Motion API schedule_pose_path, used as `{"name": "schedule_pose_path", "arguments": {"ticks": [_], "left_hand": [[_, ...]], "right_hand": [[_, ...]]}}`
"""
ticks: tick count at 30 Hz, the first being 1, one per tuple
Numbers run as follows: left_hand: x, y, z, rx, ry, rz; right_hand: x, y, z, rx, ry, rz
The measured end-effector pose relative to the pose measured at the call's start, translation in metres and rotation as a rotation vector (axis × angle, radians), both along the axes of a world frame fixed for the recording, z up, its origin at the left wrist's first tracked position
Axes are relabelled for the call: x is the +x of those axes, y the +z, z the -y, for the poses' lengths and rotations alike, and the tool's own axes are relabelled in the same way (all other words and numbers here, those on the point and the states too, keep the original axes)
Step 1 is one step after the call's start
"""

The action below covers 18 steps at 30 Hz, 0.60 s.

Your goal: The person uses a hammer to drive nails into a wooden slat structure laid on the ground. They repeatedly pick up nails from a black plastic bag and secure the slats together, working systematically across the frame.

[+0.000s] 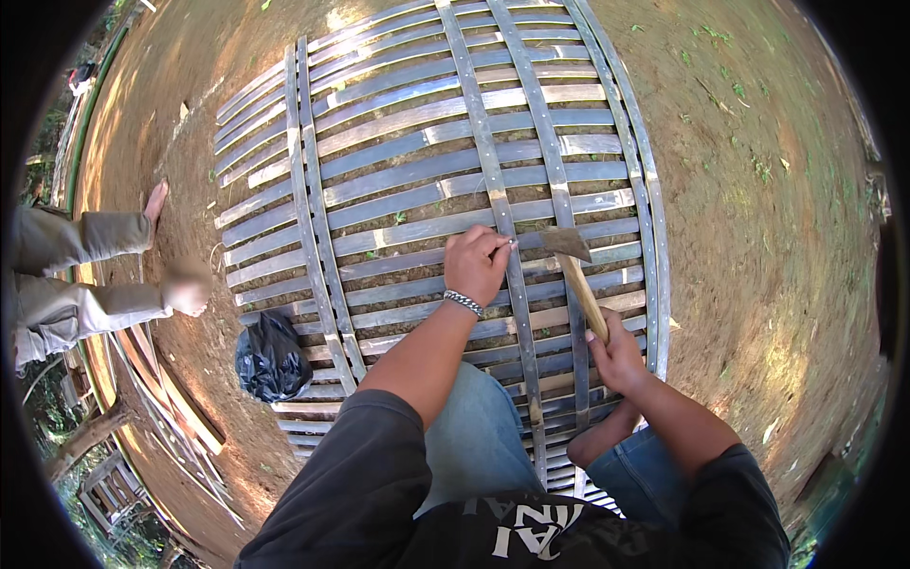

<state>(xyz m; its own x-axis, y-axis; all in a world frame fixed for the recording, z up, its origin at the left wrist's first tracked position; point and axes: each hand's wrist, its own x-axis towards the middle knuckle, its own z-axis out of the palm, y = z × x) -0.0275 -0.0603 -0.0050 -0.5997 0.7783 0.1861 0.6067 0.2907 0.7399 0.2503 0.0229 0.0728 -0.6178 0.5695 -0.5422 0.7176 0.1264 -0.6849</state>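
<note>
A slatted panel of dark split-bamboo strips (pixel 408 173), crossed by long battens with rows of nail heads, lies beneath both hands. My left hand (pixel 476 266) is closed in a pinch over one batten (pixel 492 180), thumb and forefinger together on what looks like a small nail (pixel 513 243); most of it is hidden by the fingers. In my right hand (pixel 618 358), fingers wrapped round the wooden handle, is a hatchet (pixel 581 284). Its rusty metal head is raised just right of the left fingertips, apart from them and over the neighbouring batten.
A black plastic bag (pixel 272 358) rests on the panel's left edge. My bare foot (pixel 603 434) is on the slats at lower right. Another person's trousered legs (pixel 85 237) are at the left. Long bamboo strips (pixel 175 398) lie on the bare earth there.
</note>
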Motion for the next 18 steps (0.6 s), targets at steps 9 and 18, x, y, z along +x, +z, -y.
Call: {"name": "schedule_pose_path", "arguments": {"ticks": [9, 18], "left_hand": [[0.001, 0.004, -0.001, -0.029, -0.008, 0.004], [-0.002, 0.006, -0.002, -0.05, -0.024, 0.009]], "right_hand": [[-0.026, 0.005, -0.017, 0.112, 0.199, -0.009], [-0.028, 0.006, -0.023, 0.171, 0.257, -0.003]]}}
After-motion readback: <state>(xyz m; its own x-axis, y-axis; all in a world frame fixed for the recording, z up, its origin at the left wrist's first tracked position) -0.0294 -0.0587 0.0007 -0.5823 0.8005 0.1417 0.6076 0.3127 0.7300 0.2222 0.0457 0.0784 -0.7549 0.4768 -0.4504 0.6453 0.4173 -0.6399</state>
